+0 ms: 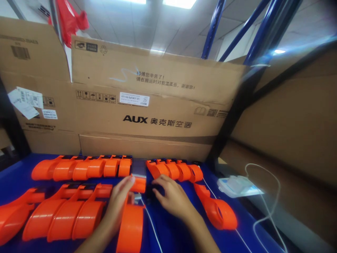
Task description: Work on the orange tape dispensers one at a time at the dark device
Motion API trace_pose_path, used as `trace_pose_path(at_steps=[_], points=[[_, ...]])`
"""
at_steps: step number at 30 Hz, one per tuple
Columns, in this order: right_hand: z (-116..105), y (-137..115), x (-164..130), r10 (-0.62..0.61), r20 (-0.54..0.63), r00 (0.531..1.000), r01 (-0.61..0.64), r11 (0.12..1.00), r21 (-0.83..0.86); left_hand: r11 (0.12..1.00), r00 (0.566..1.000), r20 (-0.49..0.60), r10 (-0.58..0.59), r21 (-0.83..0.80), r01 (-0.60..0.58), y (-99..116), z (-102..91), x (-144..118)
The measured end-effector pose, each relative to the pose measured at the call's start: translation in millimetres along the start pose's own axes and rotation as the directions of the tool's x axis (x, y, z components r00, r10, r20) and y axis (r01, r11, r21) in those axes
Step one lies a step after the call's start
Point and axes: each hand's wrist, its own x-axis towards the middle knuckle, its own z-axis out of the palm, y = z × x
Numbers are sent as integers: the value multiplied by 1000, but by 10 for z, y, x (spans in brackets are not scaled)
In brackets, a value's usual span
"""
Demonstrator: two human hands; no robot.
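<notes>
While steadying the orange plastic housing (131,225) lying on the blue table (15,175), the left hand (119,200) is curling loosely over its upper end; the right hand (171,196) is resting half-open, fingertips pressing a dark part (150,191) beside it, between rows of identical housings (81,168).

Left hand (119,202), right hand (171,196), fingers curled

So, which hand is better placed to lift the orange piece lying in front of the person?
The left hand, probably: it already lies on that orange piece, while the right hand rests beside it on the blue table.
</notes>
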Motion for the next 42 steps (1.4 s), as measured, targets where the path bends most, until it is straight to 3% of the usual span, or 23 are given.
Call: trace_pose_path(at_steps=[6,12,17,22,27,32,42], points=[[-36,-138,38,13,-93,996,11,968,252,982,992,120,42,176,-63,8,26,-41],[4,-139,-8,75,-13,997,-64,921,385,981,996,57,62,178,-71,9,31,-39],[38,-153,-4,94,-54,994,-52,851,522,980,993,81,91,172,-104,40,74,-89],[164,-178,36,55,-91,994,3,838,546,977,979,197,52,192,-91,38,81,-90],[221,-136,53,95,-155,983,6,835,551,972,973,221,64,205,-111,64,87,-101],[192,-125,47,93,-153,984,5,839,544,973,969,206,139,155,-172,133,125,-130],[104,-149,34,156,-203,967,-8,810,587,994,996,3,94,55,-94,144,73,-147]])
